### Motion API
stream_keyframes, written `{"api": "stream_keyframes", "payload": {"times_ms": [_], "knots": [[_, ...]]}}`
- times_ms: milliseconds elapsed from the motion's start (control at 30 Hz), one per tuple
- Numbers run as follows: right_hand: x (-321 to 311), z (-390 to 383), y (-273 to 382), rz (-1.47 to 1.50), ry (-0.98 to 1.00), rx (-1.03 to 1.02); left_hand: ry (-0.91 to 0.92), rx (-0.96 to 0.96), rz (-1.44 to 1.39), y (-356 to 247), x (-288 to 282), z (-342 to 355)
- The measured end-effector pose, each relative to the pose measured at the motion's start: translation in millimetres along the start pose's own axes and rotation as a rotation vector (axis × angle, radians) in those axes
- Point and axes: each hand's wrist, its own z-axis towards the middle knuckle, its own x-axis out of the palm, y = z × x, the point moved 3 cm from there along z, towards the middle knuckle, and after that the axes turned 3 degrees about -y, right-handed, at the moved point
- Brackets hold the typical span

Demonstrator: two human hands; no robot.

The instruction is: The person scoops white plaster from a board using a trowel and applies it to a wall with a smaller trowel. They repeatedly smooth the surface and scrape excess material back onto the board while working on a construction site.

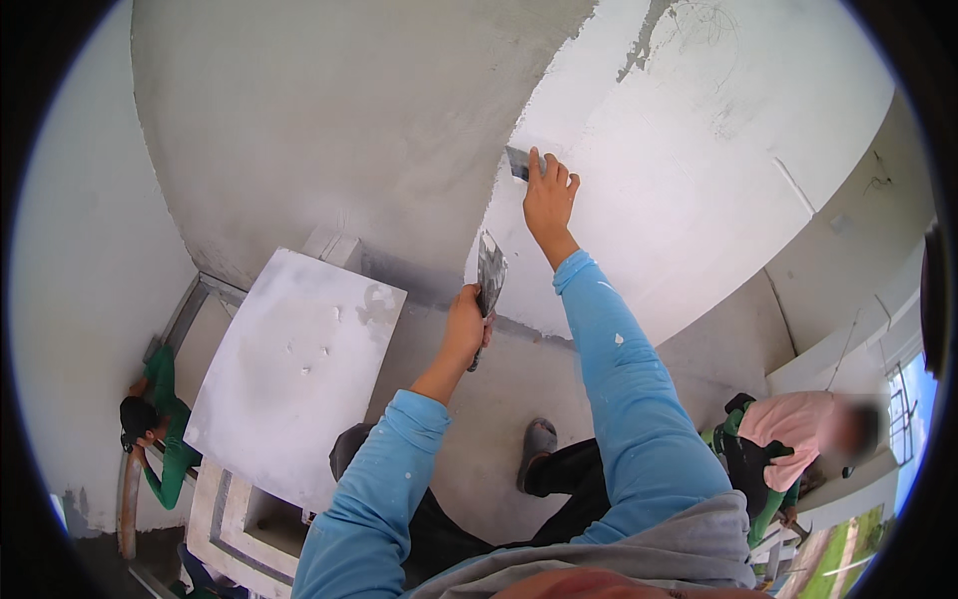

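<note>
My left hand point(463, 327) is closed around the handle of a putty knife point(491, 272), whose upward-pointing blade is smeared with white and grey. Higher up, my right hand point(551, 208) pinches a flat scraper blade point(518, 164) and holds it at the wall. The blade sits where a white skim coat point(649, 190) meets the bare grey plaster point(339, 120). Part of the scraper is hidden behind my fingers. White specks dot both of my blue sleeves.
A pale board point(274, 399) with small lumps of putty lies on a support at my left. One person in green point(175, 424) is at the far left; another in pink and green point(783, 434) is at the right. My sandalled foot point(539, 444) rests on the floor below.
</note>
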Motion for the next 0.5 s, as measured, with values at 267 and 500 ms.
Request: {"api": "stream_keyframes", "payload": {"times_ms": [267,500], "knots": [[-136.7,241.5,-103.4,-0.179,-0.478,0.001,-0.005,0.018,0.022,-1.6,1.7,-9.5],[-135.5,274.7,-118.1,-0.267,-0.429,-0.055,-0.050,0.129,0.185,6.6,7.8,-7.7]]}}
